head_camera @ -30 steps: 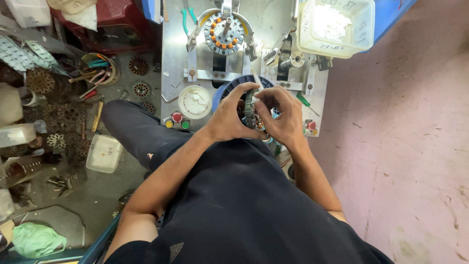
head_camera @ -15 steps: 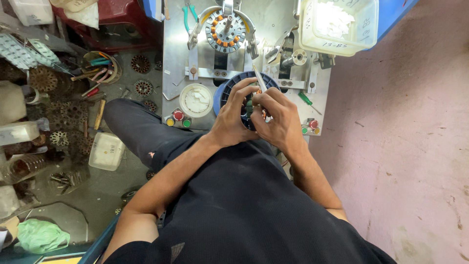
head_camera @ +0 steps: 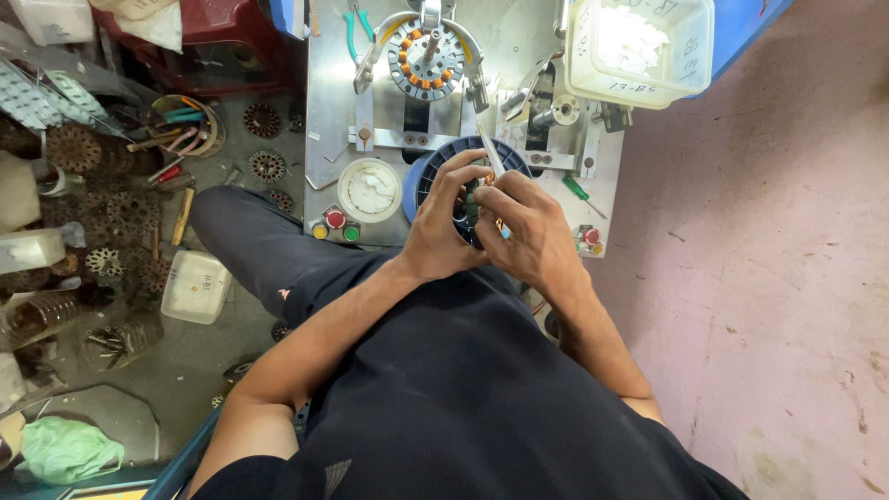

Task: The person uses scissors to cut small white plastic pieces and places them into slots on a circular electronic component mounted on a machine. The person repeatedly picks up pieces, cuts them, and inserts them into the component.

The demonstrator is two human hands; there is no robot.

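Cradling a small dark stator (head_camera: 474,199) in front of the chest, the left hand (head_camera: 443,231) curls its fingers around the part's left side. Right hand (head_camera: 532,227) closes on its right side, pinching a thin pale strip (head_camera: 490,150) that pokes up far. Blue spool (head_camera: 435,171) sits just behind, on the metal bench (head_camera: 329,111).

Left hand (head_camera: 443,227) and right hand (head_camera: 530,227) meet at the fingertips, fingers curled inward, forearms bent and converging ahead of the torso.
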